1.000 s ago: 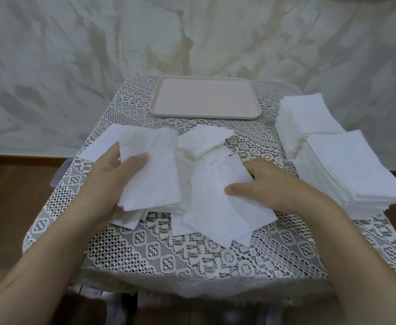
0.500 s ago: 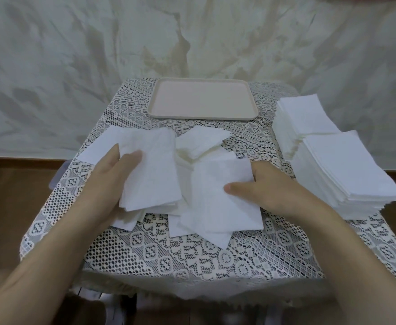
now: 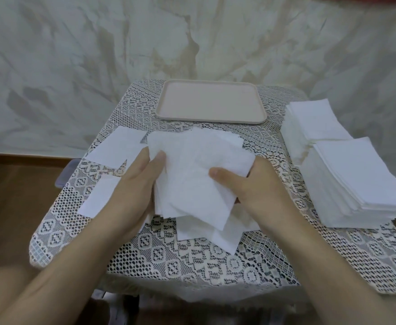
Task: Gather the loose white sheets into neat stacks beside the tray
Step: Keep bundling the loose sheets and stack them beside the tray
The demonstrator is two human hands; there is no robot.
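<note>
Left hand: our left hand (image 3: pixel 143 181) pinches the fanned bundle of loose white paper sheets (image 3: pixel 197 174), thumb on top, fingers beneath.
Right hand: our right hand (image 3: pixel 246 186) grips the opposite edge likewise; we judge this lets us square it.
Bundle place: between both hands, short of the pale pink rectangular plastic tray (image 3: pixel 211 102).
Axis: long side runs away from us, skewed; loose corners point toward our right wrist.
Strays: 2 flat white sheets (image 3: pixel 119 148) lie outside our left hand.
</note>
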